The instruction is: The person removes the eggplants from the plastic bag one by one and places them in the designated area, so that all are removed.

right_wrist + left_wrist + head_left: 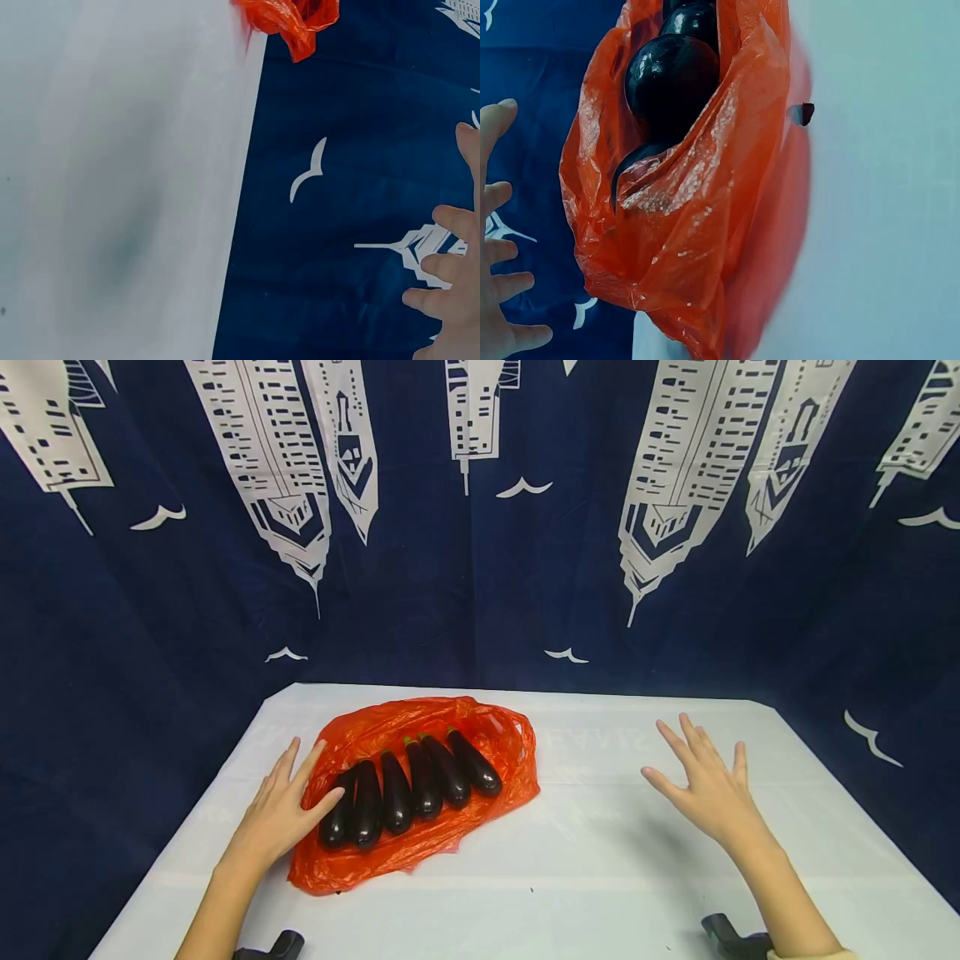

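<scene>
Loosely, a crinkled red plastic bag surrounds glossy, oblong eggplants.

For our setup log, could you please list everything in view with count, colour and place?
Table: one, white, foreground
Plastic bag: one, orange-red, on the table, left of centre
Eggplants: six, near-black, inside the open bag
Backdrop cloth: one, navy and white, behind
Specks: several, dark, on the table
Wrist devices: two, black, bottom edge
Sleeve: one, pale, bottom right
Left hand: one, bare, over the bag's left edge
Right hand: one, bare, over the table's right side
</scene>
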`<state>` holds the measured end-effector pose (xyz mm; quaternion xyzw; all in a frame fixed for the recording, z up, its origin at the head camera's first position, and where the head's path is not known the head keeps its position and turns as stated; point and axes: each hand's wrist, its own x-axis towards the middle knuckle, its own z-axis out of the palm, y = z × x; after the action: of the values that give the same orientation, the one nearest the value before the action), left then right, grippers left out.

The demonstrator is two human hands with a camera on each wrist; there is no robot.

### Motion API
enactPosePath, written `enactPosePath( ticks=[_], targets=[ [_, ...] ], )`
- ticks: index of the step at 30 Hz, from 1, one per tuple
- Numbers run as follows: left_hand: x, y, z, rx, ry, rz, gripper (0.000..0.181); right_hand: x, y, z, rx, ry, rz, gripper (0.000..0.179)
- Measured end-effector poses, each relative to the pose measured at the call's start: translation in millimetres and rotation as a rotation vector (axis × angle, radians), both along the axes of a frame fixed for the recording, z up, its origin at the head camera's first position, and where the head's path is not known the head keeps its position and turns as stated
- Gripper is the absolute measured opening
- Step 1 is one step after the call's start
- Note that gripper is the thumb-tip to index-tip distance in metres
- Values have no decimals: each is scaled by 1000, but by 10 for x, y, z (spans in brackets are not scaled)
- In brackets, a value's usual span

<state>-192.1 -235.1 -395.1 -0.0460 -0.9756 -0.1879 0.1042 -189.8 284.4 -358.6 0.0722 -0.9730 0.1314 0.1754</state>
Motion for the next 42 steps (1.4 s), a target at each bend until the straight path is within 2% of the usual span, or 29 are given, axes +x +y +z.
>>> enactPosePath(
  ticks=[10, 20, 27, 36, 42],
  targets=[
    [-6, 12, 17, 31, 31, 26, 73, -11, -69, 16, -39, 84, 31, 66],
    [-14, 67, -59, 79, 70, 21, 73, -32, -258, 30, -90, 164, 59, 58],
    [-55, 131, -73, 115, 162, 43, 66, -53, -392, 10, -119, 205, 96, 52],
    [-48, 162, -64, 184, 294, 76, 51, -79, -560, -49, -136, 244, 148, 46],
    [-86, 189, -101, 216, 352, 88, 46, -104, -650, -52, -137, 268, 162, 44]
  ],
)
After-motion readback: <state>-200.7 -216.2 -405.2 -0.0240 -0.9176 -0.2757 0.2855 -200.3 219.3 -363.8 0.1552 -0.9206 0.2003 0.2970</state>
